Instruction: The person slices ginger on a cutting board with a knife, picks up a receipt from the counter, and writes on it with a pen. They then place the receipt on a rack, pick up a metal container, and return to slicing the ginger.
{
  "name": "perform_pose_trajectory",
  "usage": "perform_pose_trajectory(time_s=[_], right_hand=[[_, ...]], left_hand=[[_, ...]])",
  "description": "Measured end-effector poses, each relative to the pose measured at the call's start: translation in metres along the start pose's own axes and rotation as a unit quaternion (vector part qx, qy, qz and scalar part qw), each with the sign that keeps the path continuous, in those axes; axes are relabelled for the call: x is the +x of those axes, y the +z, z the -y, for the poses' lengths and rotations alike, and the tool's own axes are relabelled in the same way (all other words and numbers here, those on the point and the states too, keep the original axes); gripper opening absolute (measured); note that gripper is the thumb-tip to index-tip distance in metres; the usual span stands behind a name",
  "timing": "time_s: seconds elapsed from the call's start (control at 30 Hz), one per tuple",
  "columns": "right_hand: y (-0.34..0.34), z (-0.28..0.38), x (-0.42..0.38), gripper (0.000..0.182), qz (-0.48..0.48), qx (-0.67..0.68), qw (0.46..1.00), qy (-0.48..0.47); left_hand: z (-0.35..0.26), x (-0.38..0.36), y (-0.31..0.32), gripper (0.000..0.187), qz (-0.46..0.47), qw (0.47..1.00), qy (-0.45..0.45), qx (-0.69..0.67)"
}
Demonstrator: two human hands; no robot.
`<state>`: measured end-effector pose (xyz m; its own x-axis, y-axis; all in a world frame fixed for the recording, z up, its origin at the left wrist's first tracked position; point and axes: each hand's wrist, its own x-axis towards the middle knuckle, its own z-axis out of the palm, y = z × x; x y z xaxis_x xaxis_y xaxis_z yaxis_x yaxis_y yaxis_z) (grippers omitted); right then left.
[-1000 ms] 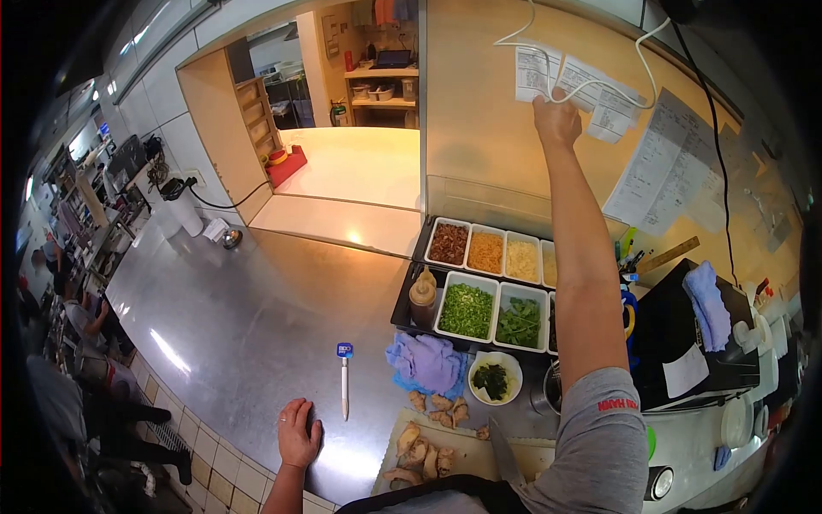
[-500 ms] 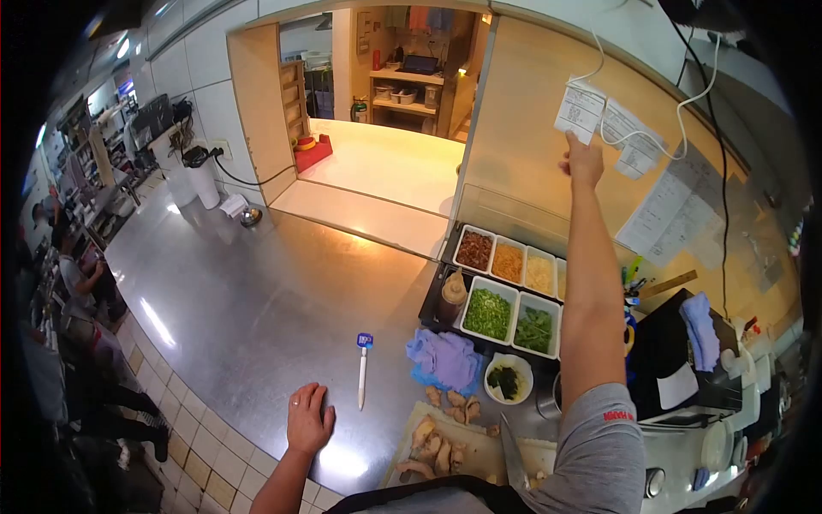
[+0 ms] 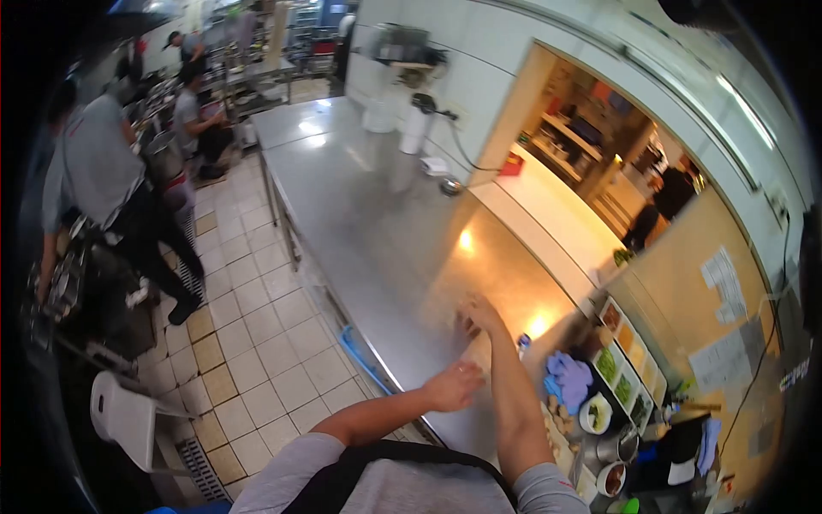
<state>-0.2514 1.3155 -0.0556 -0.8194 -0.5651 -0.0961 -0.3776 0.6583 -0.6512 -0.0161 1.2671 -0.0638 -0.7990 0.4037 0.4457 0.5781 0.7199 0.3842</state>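
My left hand [image 3: 455, 386] is closed above the steel counter [image 3: 360, 223], its fingers curled; what it holds, if anything, is hidden. A pale, blurred piece [image 3: 479, 349] shows between my hands. Just beyond it, my right hand [image 3: 479, 315] is over the counter with bent fingers apart, slightly smeared. The blue top of a pen [image 3: 524, 343] shows right of my right forearm. Further right are a purple cloth [image 3: 568, 379], a white bowl [image 3: 595, 413] with dark greens and trays of chopped greens [image 3: 607, 363].
Beyond the counter is a pass-through window [image 3: 548, 197] with a person [image 3: 676, 193] behind it. Several co-workers stand or sit at the left, one in a grey shirt [image 3: 98, 163]. A white chair [image 3: 128, 420] is on the tiled floor. Papers [image 3: 724, 283] hang at the right.
The view has swung left. My right hand has left the slip on the wall board and come down near my left hand. Fewer slips show on the board, and my left hand has closed.
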Motion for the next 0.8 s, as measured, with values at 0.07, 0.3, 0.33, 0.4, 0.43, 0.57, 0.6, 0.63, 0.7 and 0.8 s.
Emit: perform_pose_trajectory(time_s=[0.07,0.3,0.33,0.4,0.43,0.57,0.6,0.63,0.7,0.8], right_hand=[[0.032,0.027,-0.004,0.057,-0.024,-0.154,0.986,0.050],[0.056,0.086,-0.035,0.062,-0.124,-0.291,0.940,0.128],[0.056,0.090,-0.035,0.061,-0.129,-0.295,0.937,0.135],[0.056,0.093,-0.037,0.061,-0.124,-0.304,0.934,0.143],[0.056,0.096,-0.036,0.061,-0.123,-0.308,0.932,0.146],[0.059,0.101,-0.034,0.057,-0.141,-0.296,0.933,0.146],[0.062,0.100,-0.034,0.056,-0.151,-0.288,0.934,0.147],[0.062,0.100,-0.029,0.055,-0.164,-0.281,0.934,0.147],[0.071,0.106,-0.009,0.052,-0.215,-0.289,0.916,0.174],[0.101,0.105,0.015,0.047,-0.282,-0.330,0.872,0.227]], left_hand=[[0.009,-0.034,-0.028,0.050,0.042,0.999,0.016,-0.019],[0.077,-0.117,-0.118,0.053,0.122,0.991,-0.057,0.014],[0.092,-0.122,-0.125,0.052,0.117,0.991,-0.060,0.015],[0.115,-0.130,-0.134,0.048,0.105,0.993,-0.062,-0.011],[0.130,-0.132,-0.141,0.046,0.098,0.993,-0.062,-0.021],[0.195,-0.138,-0.179,0.043,0.109,0.993,-0.033,-0.021],[0.214,-0.140,-0.189,0.043,0.112,0.993,-0.031,-0.017],[0.235,-0.137,-0.202,0.043,0.113,0.993,-0.028,-0.012],[0.283,-0.134,-0.230,0.041,0.108,0.994,-0.026,0.007],[0.357,-0.146,-0.270,0.040,0.098,0.991,-0.076,0.040]])
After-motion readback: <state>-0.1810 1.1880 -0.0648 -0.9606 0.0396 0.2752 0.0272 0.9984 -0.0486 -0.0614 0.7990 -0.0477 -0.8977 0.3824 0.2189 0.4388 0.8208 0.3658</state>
